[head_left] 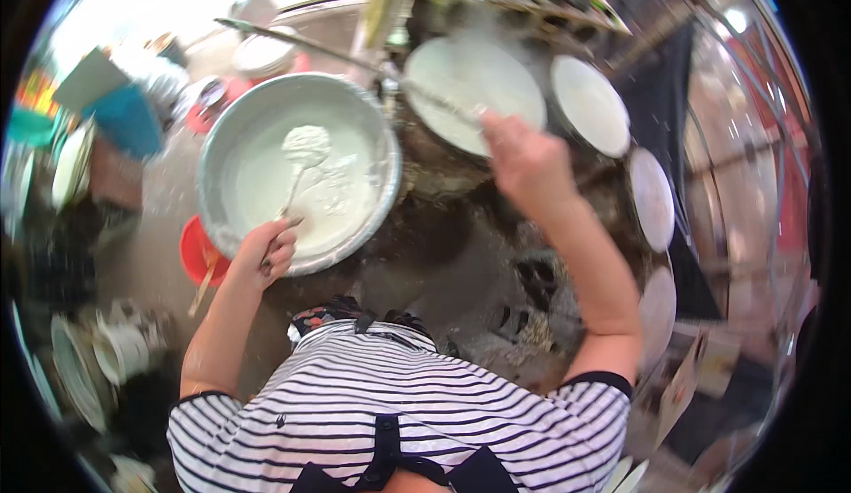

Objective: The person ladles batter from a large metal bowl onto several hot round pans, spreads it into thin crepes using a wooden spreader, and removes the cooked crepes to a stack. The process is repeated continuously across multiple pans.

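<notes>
My left hand (270, 249) grips the handle of a ladle (306, 143), whose head is heaped with white batter, over a large metal basin (386, 174) holding pale liquid batter (248, 178). My right hand (523, 152) is closed on a long thin stick (328, 50) that reaches up and leftward across a round white cooking surface (470, 67) with steam rising from it. The right hand is slightly blurred, over the near edge of that surface. A red bowl (191, 249) with a wooden-handled utensil (204, 289) sits beside the basin at lower left.
More round white discs (589, 103) stand in a curve along the right (651, 200), beside dark sheeting and poles. Plastic containers (124, 351) and stacked items (115, 121) crowd the left. Lidded pots (261, 50) sit behind the basin. The ground (425, 254) is dark and wet.
</notes>
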Demonstrator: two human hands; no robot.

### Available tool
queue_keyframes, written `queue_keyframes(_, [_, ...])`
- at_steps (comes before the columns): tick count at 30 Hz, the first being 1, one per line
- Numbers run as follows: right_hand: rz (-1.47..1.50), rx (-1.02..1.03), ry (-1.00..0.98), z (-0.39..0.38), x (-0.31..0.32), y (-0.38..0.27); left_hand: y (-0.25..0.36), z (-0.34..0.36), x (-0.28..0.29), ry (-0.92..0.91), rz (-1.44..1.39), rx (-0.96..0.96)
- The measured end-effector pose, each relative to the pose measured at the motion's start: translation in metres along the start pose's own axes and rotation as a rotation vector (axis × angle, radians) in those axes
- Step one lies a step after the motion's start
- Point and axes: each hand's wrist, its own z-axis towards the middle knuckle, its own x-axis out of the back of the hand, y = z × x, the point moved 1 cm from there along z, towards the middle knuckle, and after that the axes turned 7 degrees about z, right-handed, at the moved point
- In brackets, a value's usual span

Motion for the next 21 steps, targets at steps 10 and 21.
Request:
queue_keyframes(10, [1.037, -1.454, 1.151, -0.331, -0.04, -0.099, -0.039, 0.014, -0.181, -0.334, 0.805, 0.095])
queue_keyframes(21, [-0.092, -1.74, 1.965, -0.551, 0.053, -0.281, -0.343, -0.051, -0.495, -1.454, 1.308, 0.678])
